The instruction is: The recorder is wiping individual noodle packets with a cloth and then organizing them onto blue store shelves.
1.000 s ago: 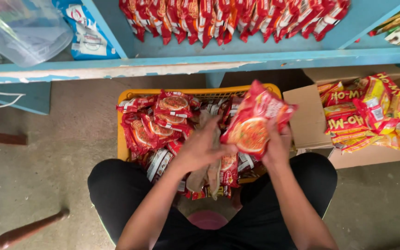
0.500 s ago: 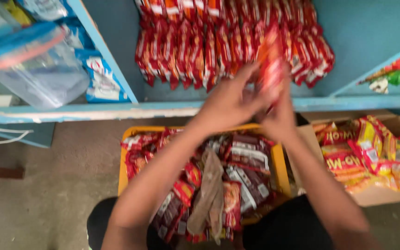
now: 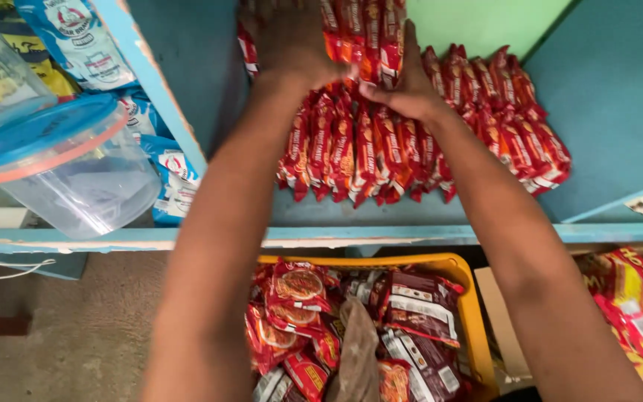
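Both my arms reach up into a blue shelf compartment. My left hand and my right hand close around red noodle packets standing upright at the top of the stack. Below them a row of red noodle packets stands on edge along the shelf board. Under the shelf a yellow crate holds several more red and dark packets.
A clear plastic tub with a blue lid lies on its side in the left compartment, with blue-and-white pouches behind it. A cardboard box of red-and-yellow packets stands at the lower right. Concrete floor lies at the lower left.
My hands lifted a red packet out of the yellow crate and carried it up into the shelf, where they now press among the stacked packets. The view tilted upward.
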